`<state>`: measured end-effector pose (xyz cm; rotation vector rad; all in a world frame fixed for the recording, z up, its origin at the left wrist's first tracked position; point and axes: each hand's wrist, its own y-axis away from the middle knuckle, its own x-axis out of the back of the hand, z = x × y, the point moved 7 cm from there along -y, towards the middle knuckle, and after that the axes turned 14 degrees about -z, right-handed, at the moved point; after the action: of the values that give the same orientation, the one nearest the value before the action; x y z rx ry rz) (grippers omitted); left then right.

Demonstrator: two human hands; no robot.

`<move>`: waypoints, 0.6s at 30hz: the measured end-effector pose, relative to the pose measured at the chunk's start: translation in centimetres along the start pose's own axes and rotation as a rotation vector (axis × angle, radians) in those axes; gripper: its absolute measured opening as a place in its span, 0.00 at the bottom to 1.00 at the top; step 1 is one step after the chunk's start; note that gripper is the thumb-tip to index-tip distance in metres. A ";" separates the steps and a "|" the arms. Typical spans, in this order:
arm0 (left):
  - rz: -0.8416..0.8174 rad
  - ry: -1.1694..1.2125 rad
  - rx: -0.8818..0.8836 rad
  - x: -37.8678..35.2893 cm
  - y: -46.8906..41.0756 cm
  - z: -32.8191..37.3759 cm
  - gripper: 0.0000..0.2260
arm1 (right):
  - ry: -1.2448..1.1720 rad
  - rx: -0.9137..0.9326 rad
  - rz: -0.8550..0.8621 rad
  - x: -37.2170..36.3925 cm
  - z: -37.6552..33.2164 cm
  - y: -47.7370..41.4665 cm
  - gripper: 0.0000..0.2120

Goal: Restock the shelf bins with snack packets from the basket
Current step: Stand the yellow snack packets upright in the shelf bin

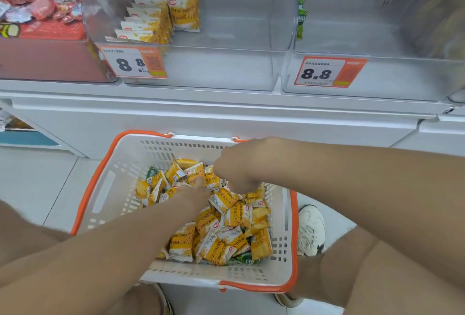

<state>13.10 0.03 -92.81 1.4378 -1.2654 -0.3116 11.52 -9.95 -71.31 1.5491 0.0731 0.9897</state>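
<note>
Both reached into the six-o'clock basket (156, 148) to feed the twelve-o'clock bin (214, 70): right hand (236, 166) curled round yellow packets (226, 229), left hand (193, 190) grip unclear.

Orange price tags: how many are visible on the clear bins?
2 price tags: one on the middle bin, one on the right bin. More may be hidden.

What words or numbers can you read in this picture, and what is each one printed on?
"8.8": right price tag.
"8 8": left price tag.
"ROE FLAVORED", "瓜子仁": yellow packet in the basket.
Small print on both tags, green packets: too blurred to read.
</note>
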 end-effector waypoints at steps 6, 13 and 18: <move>0.001 0.056 0.008 1.4 1.5 -0.9 0.27 | 0.025 -0.047 0.015 0.6 0.4 0.3 0.08; 0.189 0.373 0.205 6.9 5.5 -4.3 0.29 | -0.054 -0.119 0.052 1.8 1.5 1.2 0.03; 0.353 0.945 0.009 12.0 9.2 -6.6 0.26 | -0.190 -0.198 0.067 3.0 4.5 3.6 0.12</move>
<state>18.17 -4.07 -77.62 1.1042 -0.6951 0.5635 14.41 -12.74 -66.19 1.4626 -0.2055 0.8702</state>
